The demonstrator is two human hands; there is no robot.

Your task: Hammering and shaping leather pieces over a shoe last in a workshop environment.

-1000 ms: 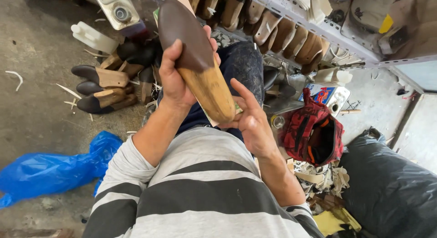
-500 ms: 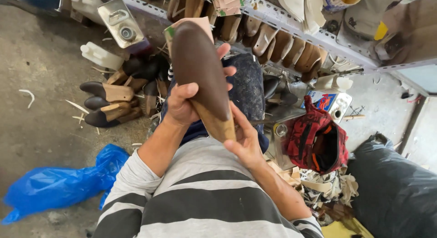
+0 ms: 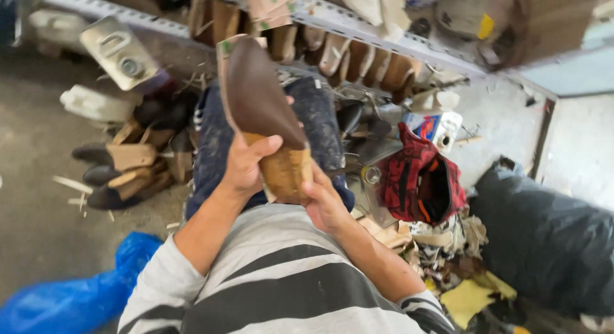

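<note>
My left hand (image 3: 246, 164) wraps the wooden shoe last (image 3: 265, 116), its toe in dark brown leather, raised over my lap; my right hand (image 3: 323, 203) cups its heel end, fingers curled against it.

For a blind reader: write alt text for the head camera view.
Both hands hold a wooden shoe last with dark leather over its toe, left hand gripping its side, right hand at its heel. More lasts lie on the floor beside a blue plastic bag.

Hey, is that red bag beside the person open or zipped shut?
Open: the red bag gapes at its mouth, showing a dark inside with an orange edge.
</note>
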